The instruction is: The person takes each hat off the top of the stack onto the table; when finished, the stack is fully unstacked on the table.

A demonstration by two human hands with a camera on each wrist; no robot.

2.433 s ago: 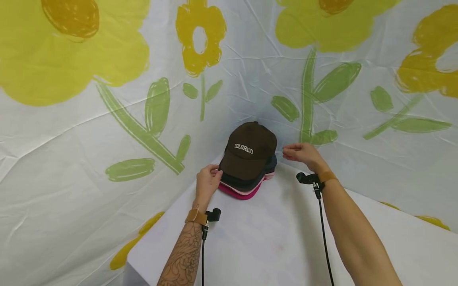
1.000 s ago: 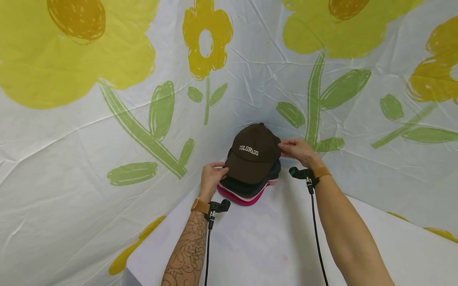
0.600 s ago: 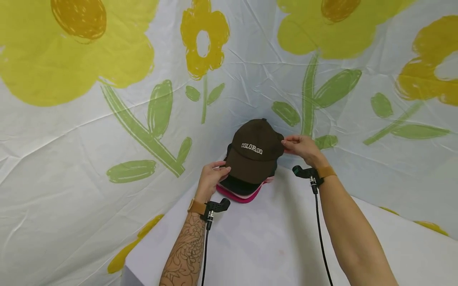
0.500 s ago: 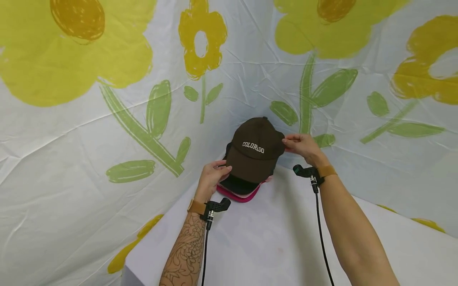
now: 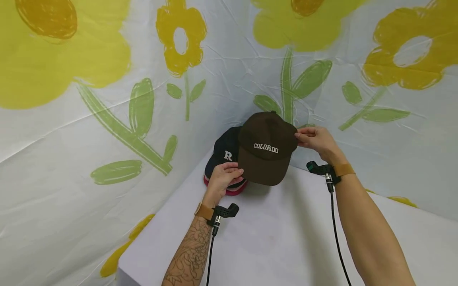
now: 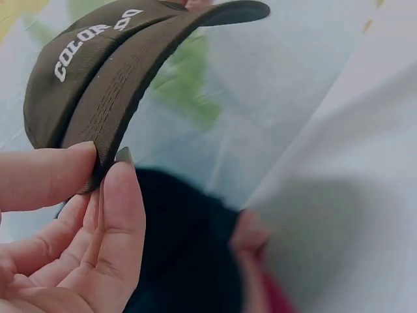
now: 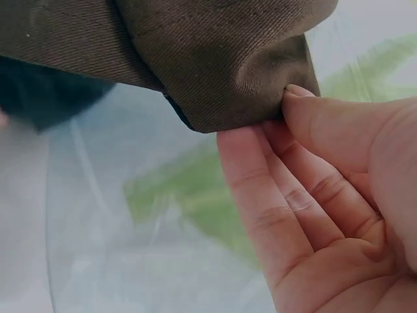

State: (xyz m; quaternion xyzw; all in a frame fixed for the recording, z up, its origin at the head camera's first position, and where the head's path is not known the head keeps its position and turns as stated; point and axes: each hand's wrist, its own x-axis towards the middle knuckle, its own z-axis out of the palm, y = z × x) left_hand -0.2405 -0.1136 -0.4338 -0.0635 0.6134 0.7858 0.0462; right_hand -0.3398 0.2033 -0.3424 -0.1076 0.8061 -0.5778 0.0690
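A brown baseball cap (image 5: pixel 266 137) with white COLORADO lettering hangs between my hands, above the white table and right of the other caps. My left hand (image 5: pixel 221 180) pinches the side edge of its brim between thumb and fingers, as the left wrist view shows close up. At the cap's other side, my right hand (image 5: pixel 318 142) pinches the lower rim of the crown; the right wrist view shows the fabric (image 7: pixel 241 72) creased at the thumb. Behind the left hand sits a stack topped by a dark navy cap (image 5: pixel 223 149) with a white R, partly hidden by the brown cap.
Pink and magenta brims (image 5: pixel 235 191) show under the navy cap. The stack stands on the white table (image 5: pixel 264 238) near the corner of a white cloth backdrop (image 5: pixel 229 75) printed with yellow flowers. Cables (image 5: pixel 338 238) run from both wrist cameras.
Both hands took hold of the brown cap, lifted it off the stack and carried it right. The navy cap with the R came into sight. The head view has shifted slightly.
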